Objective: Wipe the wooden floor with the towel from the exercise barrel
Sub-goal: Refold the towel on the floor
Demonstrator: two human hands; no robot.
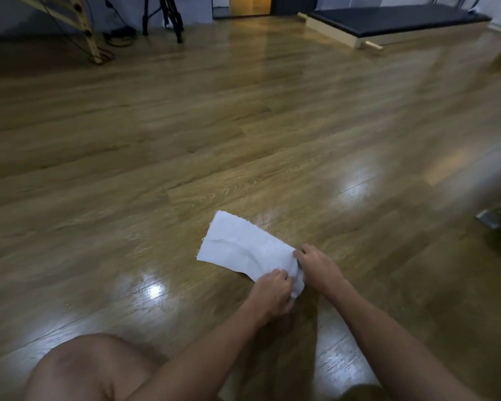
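Your left hand (272,293) and right hand (318,269) both pinch the near end of the white rectangular cloth towel (245,248), fingers curled into the bunched fabric, the two hands just beside each other. The rest of the towel lies flat on the glossy brown wooden plank floor (185,140), stretching away to the left. Your bare knee (81,369) shows at the lower left. A low padded black-topped platform with a pale wooden frame (388,21) stands at the far right.
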